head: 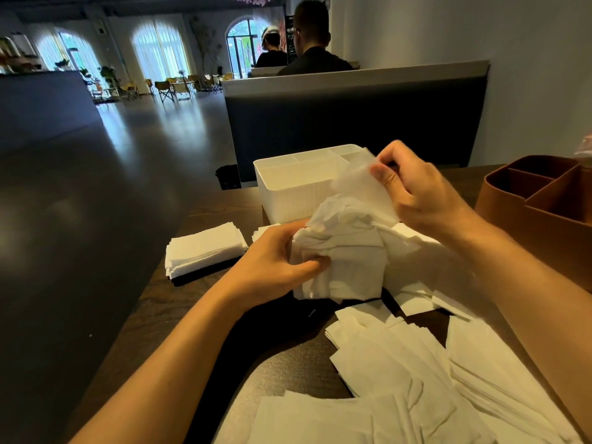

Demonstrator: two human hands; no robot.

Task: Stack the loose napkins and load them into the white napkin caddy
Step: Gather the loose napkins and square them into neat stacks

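The white napkin caddy (288,187) stands on the dark wooden table (166,302) just above the frame's centre; its large front compartment shows only bare walls, and the smaller rear compartments are partly hidden behind a raised napkin. At the right edge sits a brown caddy (544,206) with divided compartments, nothing visible inside them. In the middle of the frame the left hand (272,264) grips a thick, rumpled bundle of napkins (346,261), thumb curled over its near face and fingers wrapped behind. The right hand (419,193) pinches a single thin napkin (362,184) between thumb and forefinger, lifted in front of the white caddy's right side. A neat stack of napkins (205,248) lies left of centre; loose napkins (416,379) sprawl across the lower right.
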